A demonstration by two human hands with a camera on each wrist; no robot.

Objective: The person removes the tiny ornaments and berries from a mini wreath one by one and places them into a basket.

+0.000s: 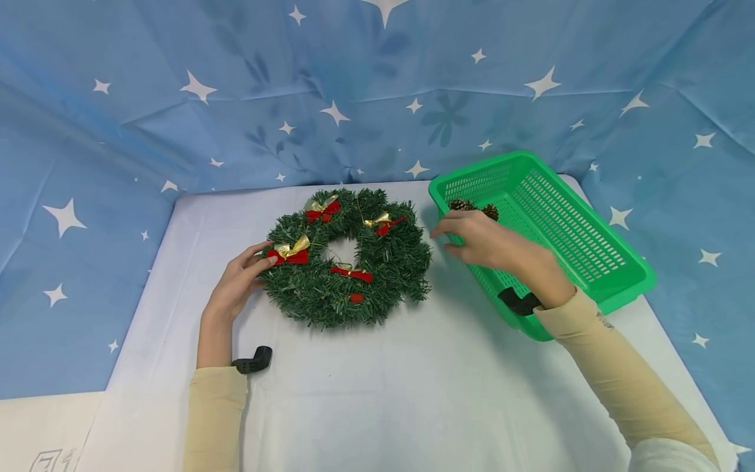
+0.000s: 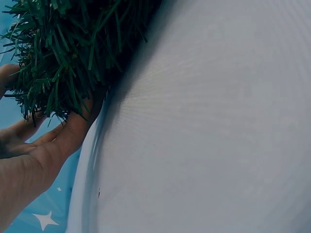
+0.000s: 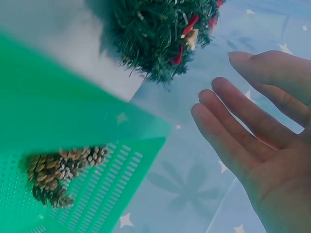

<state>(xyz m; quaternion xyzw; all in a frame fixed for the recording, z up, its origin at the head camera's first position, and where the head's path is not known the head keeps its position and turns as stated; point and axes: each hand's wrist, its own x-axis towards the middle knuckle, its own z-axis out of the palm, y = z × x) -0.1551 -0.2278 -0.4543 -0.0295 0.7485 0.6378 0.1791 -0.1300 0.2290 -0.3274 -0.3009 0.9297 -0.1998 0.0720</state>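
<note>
A green wreath (image 1: 318, 298) lies on the white table, with several red-and-gold bows on it, one of them a bow (image 1: 289, 254) at its left side. My left hand (image 1: 238, 282) grips the wreath's left edge beside that bow. In the left wrist view, fingers (image 2: 73, 131) reach beneath the green strands. My right hand (image 1: 478, 239) hovers over the left rim of a green basket (image 1: 590, 216), apart from the wreath. Its fingers (image 3: 243, 116) are spread and hold nothing in the right wrist view. Pine cones (image 3: 51, 174) lie inside the basket, partly covered by my hand in the head view.
Blue cloth (image 1: 354, 78) with white stars hangs behind and at both sides of the table (image 1: 377, 400). The basket stands at the back right, close to the right edge. Dark wrist cameras (image 1: 255, 360) are on both wrists.
</note>
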